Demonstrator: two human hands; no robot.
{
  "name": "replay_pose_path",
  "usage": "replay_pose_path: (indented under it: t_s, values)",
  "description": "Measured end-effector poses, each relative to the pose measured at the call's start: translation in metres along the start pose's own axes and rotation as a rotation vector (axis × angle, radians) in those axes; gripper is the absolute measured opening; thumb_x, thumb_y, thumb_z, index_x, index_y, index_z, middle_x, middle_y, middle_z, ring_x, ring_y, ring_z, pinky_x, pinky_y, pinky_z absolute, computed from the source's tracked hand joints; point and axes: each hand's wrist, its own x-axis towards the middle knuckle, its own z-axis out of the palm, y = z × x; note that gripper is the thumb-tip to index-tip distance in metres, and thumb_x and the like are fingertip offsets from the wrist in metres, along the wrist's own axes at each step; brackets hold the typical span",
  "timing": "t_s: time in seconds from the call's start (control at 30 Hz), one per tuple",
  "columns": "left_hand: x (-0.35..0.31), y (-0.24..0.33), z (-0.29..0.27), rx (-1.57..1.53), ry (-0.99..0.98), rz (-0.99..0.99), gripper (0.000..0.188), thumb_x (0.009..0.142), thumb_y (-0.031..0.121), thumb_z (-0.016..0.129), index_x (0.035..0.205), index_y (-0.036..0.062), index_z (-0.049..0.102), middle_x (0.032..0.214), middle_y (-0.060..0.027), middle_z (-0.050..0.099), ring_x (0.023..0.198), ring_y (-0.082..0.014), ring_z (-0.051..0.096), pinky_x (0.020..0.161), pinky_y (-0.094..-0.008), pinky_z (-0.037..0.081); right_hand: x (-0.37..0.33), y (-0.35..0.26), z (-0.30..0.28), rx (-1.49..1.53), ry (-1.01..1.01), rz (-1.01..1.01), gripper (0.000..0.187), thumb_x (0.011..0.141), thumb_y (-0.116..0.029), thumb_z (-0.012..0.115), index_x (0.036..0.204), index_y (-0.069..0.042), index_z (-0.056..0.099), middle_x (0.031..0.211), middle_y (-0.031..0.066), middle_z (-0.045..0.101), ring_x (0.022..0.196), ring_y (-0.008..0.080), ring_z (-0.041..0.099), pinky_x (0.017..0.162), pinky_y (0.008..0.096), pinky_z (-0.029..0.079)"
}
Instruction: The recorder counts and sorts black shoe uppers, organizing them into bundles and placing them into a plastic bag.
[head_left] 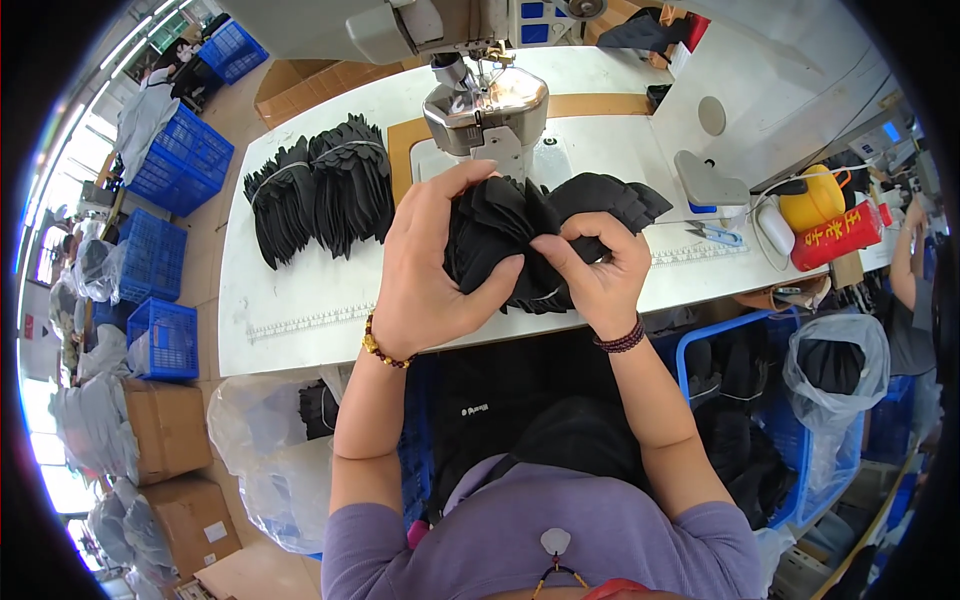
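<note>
Head view: the person's left hand point(425, 270) grips a bundle of black cloth pieces point(487, 222); the right hand point(608, 275) pinches some of them, near the sewing machine point(487, 105).

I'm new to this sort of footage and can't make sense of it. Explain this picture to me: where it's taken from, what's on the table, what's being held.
There is no robot here, just a person's bare hands. A wide fisheye camera on the head looks down, so straight edges bend near the rim; the picture's left is the person's left.

On the white table stands what looks like a sewing machine, its metal part facing the person. To its left lie two tied black bundles; to its right is a small cutting tool with light blue handles.

The left hand cups a stack of black pieces from the left, while the right hand pinches at its right side.
</note>
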Motion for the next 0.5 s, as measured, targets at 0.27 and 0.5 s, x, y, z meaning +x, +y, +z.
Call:
replay_pose_path:
  t_s: [0.27,0.5]
  values:
    - [-0.001,0.000,-0.002,0.029,-0.009,0.012,0.060,0.063,0.010,0.071,0.119,0.0015,0.050,0.108,-0.0119,0.058,0.098,-0.0293,0.054,0.086,-0.0345,0.042,-0.001,-0.004,0.000,-0.011,-0.054,0.018,0.019,0.068,-0.003,0.077,0.077,-0.001,0.061,0.073,0.0033,0.061,0.065,0.0097,0.054,0.063,0.0225,0.042]
    - [-0.001,0.001,-0.001,0.042,-0.014,0.023,0.064,0.063,0.010,0.072,0.122,0.0019,0.047,0.109,-0.0121,0.057,0.100,-0.0293,0.053,0.089,-0.0353,0.041,0.005,-0.005,0.006,-0.145,0.216,-0.206,0.023,0.075,0.000,0.067,0.096,-0.006,0.066,0.095,0.0122,0.064,0.105,0.0321,0.050,0.088,0.0362,0.042]
